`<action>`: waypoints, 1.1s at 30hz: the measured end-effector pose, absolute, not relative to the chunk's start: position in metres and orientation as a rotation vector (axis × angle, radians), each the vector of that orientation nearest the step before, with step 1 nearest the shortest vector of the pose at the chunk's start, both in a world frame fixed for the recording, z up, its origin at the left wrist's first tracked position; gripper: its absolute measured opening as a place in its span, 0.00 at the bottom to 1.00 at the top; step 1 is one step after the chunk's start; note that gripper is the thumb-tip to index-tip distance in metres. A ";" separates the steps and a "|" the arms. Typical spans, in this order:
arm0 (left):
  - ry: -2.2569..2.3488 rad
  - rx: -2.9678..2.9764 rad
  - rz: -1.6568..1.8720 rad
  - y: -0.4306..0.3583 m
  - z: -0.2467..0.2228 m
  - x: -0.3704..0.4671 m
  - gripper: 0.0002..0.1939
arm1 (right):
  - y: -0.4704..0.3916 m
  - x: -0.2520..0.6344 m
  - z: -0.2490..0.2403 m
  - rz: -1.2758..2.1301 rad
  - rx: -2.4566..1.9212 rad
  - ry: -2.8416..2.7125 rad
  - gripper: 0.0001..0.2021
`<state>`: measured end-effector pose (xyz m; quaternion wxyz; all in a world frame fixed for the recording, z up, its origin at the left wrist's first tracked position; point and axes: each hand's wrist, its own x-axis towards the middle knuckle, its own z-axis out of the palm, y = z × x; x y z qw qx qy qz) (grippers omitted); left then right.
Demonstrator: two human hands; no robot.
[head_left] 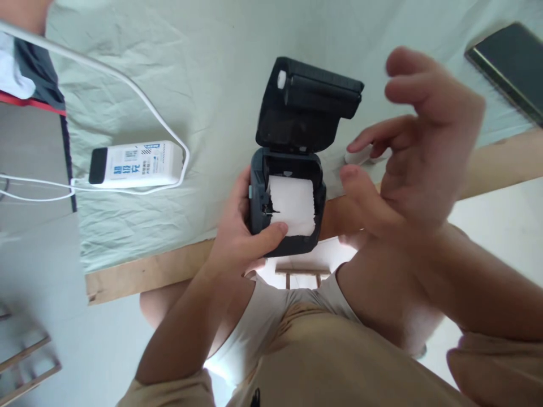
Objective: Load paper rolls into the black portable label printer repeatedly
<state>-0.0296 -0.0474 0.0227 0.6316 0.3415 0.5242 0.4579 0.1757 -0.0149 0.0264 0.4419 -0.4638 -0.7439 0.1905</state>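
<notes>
My left hand (241,232) is wrapped round the side of a small dark label printer (257,203), its thumb lying on the lower edge of the white paper roll (292,203) inside. The printer's black lid (303,107) is swung up, showing the roller along its far edge. To the right of the printer, my right hand (424,141) is raised with its fingers apart, the thumb pointing toward the printer. A small white piece (360,156) shows by its fingertips; whether they touch it I cannot tell.
A white power bank (139,164) with a white cable (139,93) lies at left on the pale green cloth (203,34). A dark phone-like slab (513,68) rests at the right. The table's wooden edge (148,268) runs in front of my lap. Part of another person's arm (25,14) shows top left.
</notes>
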 end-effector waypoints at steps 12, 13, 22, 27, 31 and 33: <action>1.131 0.708 1.052 -0.048 0.028 -0.028 0.42 | -0.023 0.165 0.016 1.061 -1.136 -1.673 0.20; 1.111 0.694 1.076 -0.048 0.027 -0.027 0.40 | -0.022 0.163 0.013 1.099 -1.148 -1.672 0.22; 1.085 0.686 1.136 -0.043 0.019 -0.025 0.14 | -0.005 0.166 -0.005 1.179 -1.085 -1.783 0.32; 0.970 0.661 1.290 -0.044 0.013 -0.018 0.17 | -0.007 0.172 -0.002 1.265 -1.023 -1.778 0.29; 1.048 0.573 1.326 -0.039 0.003 -0.016 0.23 | -0.013 0.172 0.001 1.277 -1.043 -1.729 0.30; 1.072 0.592 1.361 -0.038 -0.001 -0.017 0.21 | -0.013 0.173 0.000 1.294 -1.027 -1.734 0.32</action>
